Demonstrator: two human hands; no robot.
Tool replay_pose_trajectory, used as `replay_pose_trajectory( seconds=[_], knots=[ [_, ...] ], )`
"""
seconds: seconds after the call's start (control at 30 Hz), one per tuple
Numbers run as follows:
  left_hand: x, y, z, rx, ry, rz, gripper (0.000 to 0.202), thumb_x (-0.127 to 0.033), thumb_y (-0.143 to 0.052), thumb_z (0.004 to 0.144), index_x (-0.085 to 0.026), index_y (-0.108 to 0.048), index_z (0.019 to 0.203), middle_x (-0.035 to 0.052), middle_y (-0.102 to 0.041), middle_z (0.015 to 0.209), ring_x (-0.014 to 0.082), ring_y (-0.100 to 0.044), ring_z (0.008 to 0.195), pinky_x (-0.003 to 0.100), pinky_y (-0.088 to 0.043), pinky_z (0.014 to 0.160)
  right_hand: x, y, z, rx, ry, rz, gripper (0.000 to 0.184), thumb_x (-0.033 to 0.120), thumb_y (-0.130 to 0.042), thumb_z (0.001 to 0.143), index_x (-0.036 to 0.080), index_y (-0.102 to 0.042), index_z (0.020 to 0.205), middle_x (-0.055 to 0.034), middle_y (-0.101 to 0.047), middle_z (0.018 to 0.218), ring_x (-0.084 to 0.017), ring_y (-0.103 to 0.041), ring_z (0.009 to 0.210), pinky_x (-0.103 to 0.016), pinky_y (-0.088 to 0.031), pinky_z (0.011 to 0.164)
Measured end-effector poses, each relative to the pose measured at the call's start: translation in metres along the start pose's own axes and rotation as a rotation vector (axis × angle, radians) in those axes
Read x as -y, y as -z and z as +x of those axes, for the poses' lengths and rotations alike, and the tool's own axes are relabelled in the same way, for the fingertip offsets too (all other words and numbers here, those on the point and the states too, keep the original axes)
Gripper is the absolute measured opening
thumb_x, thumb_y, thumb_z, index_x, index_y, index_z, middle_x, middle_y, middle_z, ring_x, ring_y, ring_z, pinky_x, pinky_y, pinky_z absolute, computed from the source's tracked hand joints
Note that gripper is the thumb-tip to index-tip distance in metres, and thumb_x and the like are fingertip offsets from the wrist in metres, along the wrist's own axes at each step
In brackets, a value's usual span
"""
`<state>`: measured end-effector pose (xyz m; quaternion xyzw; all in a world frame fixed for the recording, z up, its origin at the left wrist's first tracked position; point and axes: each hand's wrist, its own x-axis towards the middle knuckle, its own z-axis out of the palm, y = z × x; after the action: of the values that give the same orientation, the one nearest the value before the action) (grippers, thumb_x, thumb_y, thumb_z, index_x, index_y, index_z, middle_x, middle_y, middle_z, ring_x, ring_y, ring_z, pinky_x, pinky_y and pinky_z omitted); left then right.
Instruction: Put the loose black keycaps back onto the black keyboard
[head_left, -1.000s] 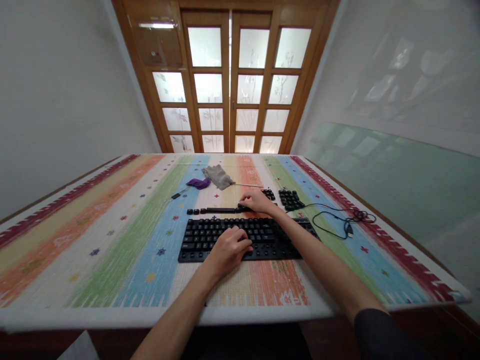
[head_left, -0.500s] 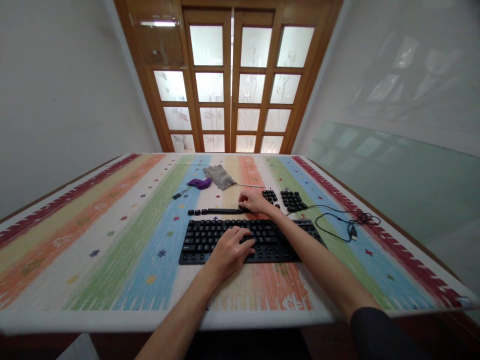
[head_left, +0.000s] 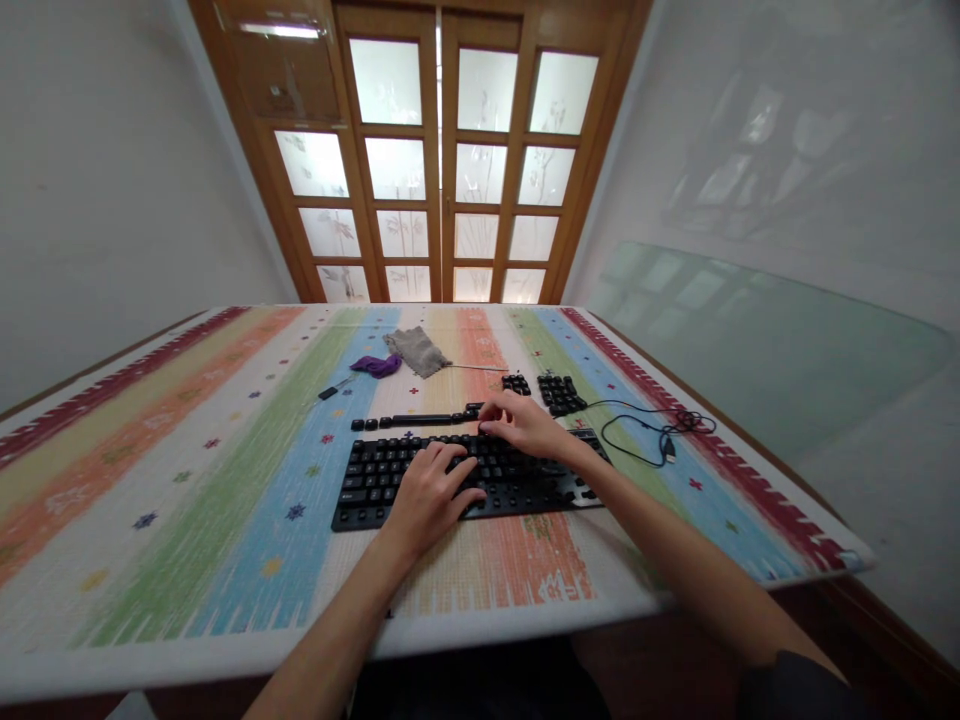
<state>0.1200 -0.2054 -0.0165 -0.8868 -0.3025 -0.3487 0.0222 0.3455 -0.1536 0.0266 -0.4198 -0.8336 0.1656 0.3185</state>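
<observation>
A black computer keyboard (head_left: 360, 490) lies near the table's front edge, with bare key positions along its lower row and right part. My left hand (head_left: 429, 492) rests on it with the fingers spread, holding nothing. Over its upper edge, my right hand (head_left: 521, 425) is closed, thumb and fingertips pinching a small black keycap (head_left: 484, 429), mostly covered by the fingers. Behind the keyboard lies a row of loose keys with a long space bar (head_left: 421, 420). Two groups of loose keycaps (head_left: 559, 395) sit farther right; my right hand partly hides this area.
A grey cloth (head_left: 420, 350) lies at the back, with a thin rod (head_left: 480, 367) beside it. Left of it are a purple cloth (head_left: 376, 367) and a small black object (head_left: 328, 393). The coiled cable (head_left: 637, 437) with its USB plug (head_left: 670, 452) lies at right.
My right hand has drawn back from the loose key row toward the keyboard, with a keycap between its fingers. My left hand's fingers are more spread. The camera view has shifted right.
</observation>
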Motion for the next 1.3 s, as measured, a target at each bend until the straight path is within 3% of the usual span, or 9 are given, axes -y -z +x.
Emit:
replay_pose_trajectory(
  seconds=[0.2,0.4,0.77,0.97,1.3],
  knots=[
    [0.000,0.003,0.001,0.045,-0.037,-0.059,0.026,-0.020,-0.076,0.084,-0.017,-0.068,0.108,0.0104,-0.065,0.114,0.0278,-0.056,0.106,0.046,-0.053,0.091,0.015,0.001,-0.048,0.056,0.019,-0.003,0.002,0.019,-0.064,0.091,0.018,-0.065,0.091,-0.0036,-0.066,0.086,-0.017,-0.059,0.080,-0.030,-0.048,0.076],
    [-0.002,0.003,0.001,0.050,-0.102,-0.075,0.021,-0.015,-0.065,0.090,-0.019,-0.068,0.110,0.0097,-0.065,0.114,0.0259,-0.057,0.106,0.045,-0.053,0.091,0.027,-0.014,-0.074,-0.037,0.093,-0.066,0.006,0.019,-0.059,0.094,0.019,-0.065,0.095,-0.0055,-0.067,0.089,-0.020,-0.058,0.089,-0.034,-0.050,0.081],
    [-0.009,0.003,0.000,0.042,-0.172,-0.025,0.015,-0.010,-0.058,0.092,-0.016,-0.069,0.099,0.0102,-0.066,0.113,0.0249,-0.057,0.102,0.041,-0.053,0.088,0.029,-0.036,-0.080,-0.111,0.260,-0.229,0.014,0.015,-0.051,0.099,0.017,-0.065,0.101,-0.0066,-0.069,0.089,-0.020,-0.054,0.083,-0.033,-0.050,0.076],
    [-0.014,0.000,0.000,0.079,-0.184,-0.007,0.014,-0.009,-0.060,0.089,-0.015,-0.067,0.099,0.0108,-0.066,0.113,0.0257,-0.056,0.102,0.042,-0.053,0.087,0.033,-0.035,-0.083,-0.113,0.277,-0.283,0.016,0.016,-0.050,0.100,0.017,-0.065,0.098,-0.0065,-0.068,0.085,-0.020,-0.053,0.079,-0.031,-0.049,0.073],
    [-0.019,-0.003,0.001,0.068,-0.119,-0.021,0.013,-0.009,-0.056,0.091,-0.016,-0.066,0.095,0.0106,-0.066,0.112,0.0257,-0.057,0.103,0.042,-0.052,0.086,0.034,-0.052,-0.090,-0.246,0.200,-0.341,0.024,0.014,-0.043,0.100,0.018,-0.066,0.093,-0.0063,-0.065,0.075,-0.020,-0.052,0.071,-0.032,-0.047,0.067]
  ],
)
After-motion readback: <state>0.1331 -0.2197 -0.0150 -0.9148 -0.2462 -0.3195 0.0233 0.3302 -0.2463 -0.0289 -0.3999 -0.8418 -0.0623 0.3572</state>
